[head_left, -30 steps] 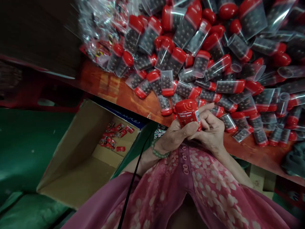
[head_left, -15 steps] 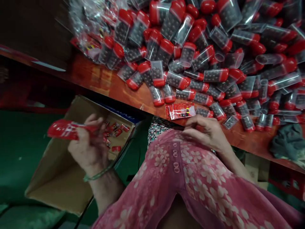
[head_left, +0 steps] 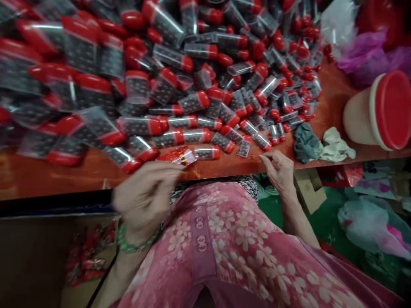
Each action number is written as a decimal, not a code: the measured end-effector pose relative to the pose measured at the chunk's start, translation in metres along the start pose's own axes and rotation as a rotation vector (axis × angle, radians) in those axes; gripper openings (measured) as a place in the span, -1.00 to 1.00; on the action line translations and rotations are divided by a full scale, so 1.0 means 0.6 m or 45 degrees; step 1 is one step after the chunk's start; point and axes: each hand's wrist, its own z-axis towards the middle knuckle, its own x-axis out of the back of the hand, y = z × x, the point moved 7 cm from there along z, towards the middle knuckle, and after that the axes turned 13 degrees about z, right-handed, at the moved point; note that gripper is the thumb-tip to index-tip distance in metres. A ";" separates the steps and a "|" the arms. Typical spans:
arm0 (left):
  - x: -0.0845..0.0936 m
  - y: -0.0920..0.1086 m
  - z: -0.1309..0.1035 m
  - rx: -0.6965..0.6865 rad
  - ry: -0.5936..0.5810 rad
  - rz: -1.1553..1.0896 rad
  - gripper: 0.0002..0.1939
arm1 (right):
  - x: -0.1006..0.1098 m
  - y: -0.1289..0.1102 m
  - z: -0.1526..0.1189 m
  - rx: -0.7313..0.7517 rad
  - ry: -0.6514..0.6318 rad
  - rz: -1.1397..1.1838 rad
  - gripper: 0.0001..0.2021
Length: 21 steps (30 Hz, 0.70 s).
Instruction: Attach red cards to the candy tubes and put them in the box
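Note:
My left hand (head_left: 146, 192), blurred and with a green beaded bracelet on its wrist, is at the table edge. Its fingertips reach the near side of a red printed packet (head_left: 177, 155) lying flat on the table; whether they grip it is unclear. My right hand (head_left: 280, 170) is at the front edge farther right, thumb and forefinger pinched together; anything between them is too small to make out. Beyond both hands lies a large heap of clear tubes with red caps (head_left: 167, 139), filled with small dark balls.
The red-brown table (head_left: 213, 169) has grey-green cloth (head_left: 306, 143), white cloth (head_left: 336, 145) and a white tub with a red lid (head_left: 377, 111) at right. Below left, a carton holds red packets (head_left: 93, 252). Plastic bags lie at the lower right.
The view has swung to the right. My left hand has gone from above the carton to the table edge, and the red packet it held is gone from it. My right hand has moved away from the flat packet.

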 end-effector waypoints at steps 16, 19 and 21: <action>-0.633 0.230 -0.043 -0.835 -1.076 0.326 -0.45 | 0.150 0.289 -0.050 -0.293 0.259 -0.472 -0.80; -0.665 0.229 -0.049 -0.896 -1.050 0.415 -0.56 | 0.158 0.310 -0.050 -0.252 0.293 -0.351 -0.78; -0.666 0.233 -0.055 -0.991 -1.051 0.494 -0.55 | 0.174 0.318 -0.049 -0.244 0.352 -0.260 -0.82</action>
